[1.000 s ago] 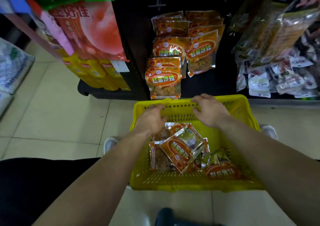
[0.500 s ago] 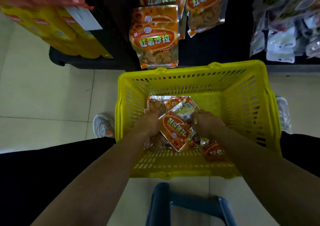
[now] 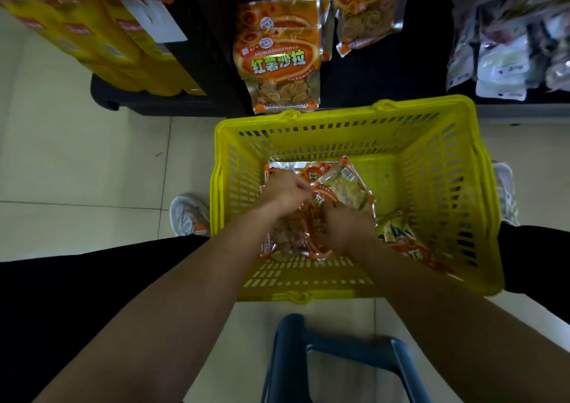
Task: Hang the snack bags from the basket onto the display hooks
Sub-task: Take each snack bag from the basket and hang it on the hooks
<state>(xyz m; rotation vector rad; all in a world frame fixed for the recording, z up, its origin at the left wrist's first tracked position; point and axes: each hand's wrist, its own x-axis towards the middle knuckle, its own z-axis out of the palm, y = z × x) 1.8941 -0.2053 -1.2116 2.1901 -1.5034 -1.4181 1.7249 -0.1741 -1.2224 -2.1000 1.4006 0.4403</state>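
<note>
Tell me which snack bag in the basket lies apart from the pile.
The lone bag at the basket's right, beside the right forearm; the other bags are heaped beneath the left hand and right hand.

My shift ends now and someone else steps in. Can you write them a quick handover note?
Left hand and right hand: both down in the basket, gripping the top bag, not yet lifted.
Other bags lie under and beside it.
Behind the basket, hung bags of that kind are already up.
To do: lift this bag, hang it, then the rest.
</note>
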